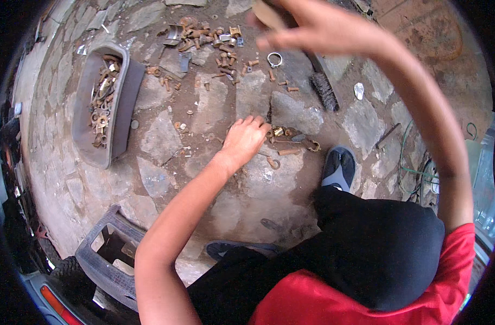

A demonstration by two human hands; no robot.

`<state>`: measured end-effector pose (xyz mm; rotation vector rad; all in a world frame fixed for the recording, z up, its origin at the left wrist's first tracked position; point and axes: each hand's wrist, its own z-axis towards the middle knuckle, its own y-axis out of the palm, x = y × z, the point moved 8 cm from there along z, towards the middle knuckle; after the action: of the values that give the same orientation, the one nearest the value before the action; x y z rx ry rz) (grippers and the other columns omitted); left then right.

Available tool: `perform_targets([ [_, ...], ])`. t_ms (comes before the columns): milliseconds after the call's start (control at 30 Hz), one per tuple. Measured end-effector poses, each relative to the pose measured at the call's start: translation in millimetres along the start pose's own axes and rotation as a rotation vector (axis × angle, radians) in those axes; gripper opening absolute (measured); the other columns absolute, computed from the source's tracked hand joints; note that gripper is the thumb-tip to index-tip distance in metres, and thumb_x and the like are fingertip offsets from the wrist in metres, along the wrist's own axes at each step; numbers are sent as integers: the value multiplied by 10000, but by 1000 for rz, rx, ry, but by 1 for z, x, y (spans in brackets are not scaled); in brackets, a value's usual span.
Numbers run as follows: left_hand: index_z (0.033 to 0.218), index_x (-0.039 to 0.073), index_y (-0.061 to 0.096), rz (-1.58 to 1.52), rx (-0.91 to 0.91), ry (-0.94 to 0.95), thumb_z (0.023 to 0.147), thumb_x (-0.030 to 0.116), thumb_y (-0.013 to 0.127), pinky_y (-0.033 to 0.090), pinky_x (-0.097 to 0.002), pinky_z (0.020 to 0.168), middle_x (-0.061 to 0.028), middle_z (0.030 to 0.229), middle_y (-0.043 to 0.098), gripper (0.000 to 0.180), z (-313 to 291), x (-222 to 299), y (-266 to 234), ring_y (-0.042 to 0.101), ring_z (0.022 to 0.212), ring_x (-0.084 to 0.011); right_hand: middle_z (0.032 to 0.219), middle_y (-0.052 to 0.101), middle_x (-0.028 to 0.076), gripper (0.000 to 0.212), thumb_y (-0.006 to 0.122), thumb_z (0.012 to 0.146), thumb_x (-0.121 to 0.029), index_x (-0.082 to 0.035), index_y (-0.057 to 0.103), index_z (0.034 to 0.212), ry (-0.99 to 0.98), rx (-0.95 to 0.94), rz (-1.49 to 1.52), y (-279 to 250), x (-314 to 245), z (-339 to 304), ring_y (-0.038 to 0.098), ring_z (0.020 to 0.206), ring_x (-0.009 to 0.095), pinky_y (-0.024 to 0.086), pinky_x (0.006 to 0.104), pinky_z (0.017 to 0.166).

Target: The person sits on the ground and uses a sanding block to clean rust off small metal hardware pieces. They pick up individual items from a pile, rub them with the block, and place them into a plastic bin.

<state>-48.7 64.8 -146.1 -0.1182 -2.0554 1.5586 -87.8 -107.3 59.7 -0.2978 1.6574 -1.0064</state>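
Raised high, the right hand (318, 30) blurs well right of the grey tub (129, 92), a tan piece (268, 15) between thumb and fingers, though I cannot tell whether they clamp it. Nearer the tub, also to its right, the left hand (246, 141) reaches low, fingers bunched together just beside small metal fittings (280, 131), any grip hidden. Rusty bolts (197, 41) lie loose beyond, perhaps so each shows, while the tub's walls likely contain its mixed hardware (103, 103).

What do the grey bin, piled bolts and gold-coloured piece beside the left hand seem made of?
Grey bin: probably plastic, from its smooth, dull walls.
Bolts: likely steel, rough and matte with orange-brown rust colour.
Gold-coloured piece: shiny metal, perhaps brass or plated, judging by its glint.
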Motion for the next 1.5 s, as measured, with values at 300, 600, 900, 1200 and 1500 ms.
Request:
perform_targets([
  [300,964,110,615,-151,34,-93,798,189,711,429,-409,854,-76,1013,595,207,14,6,11,562,1015,-272,1321,532,158,745,650,926,-349,-125,239,1505,633,190,675,141,125,-145,597,1020,186,511,335,829],
  [600,885,41,606,-959,-74,-426,845,93,710,504,-314,755,-63,893,670,124,-3,0,-19,648,803,-165,1217,555,101,621,462,1011,-440,-123,249,1501,832,365,1002,172,123,-155,611,851,127,484,266,633],
  [900,984,4,477,-1489,36,-509,956,22,557,523,-283,824,-160,982,686,87,-74,5,-124,679,933,-173,1085,578,117,552,374,1021,-445,-95,355,1448,738,131,773,134,65,-85,598,660,158,523,285,566],
  [1200,1181,-10,562,-2122,619,-710,1003,175,530,513,-342,918,-148,1141,658,258,-149,-8,-75,654,1046,-215,1242,615,93,385,416,1022,-78,-42,449,1404,9,95,267,106,-85,5,615,1098,194,505,331,947],
  [1500,1131,17,615,-2384,1200,-503,977,134,581,488,-278,871,-41,1030,646,195,-178,-27,-51,598,924,-94,1444,413,236,582,575,903,-99,17,383,1440,-433,-314,-326,203,-150,4,448,1317,364,389,418,1085],
])
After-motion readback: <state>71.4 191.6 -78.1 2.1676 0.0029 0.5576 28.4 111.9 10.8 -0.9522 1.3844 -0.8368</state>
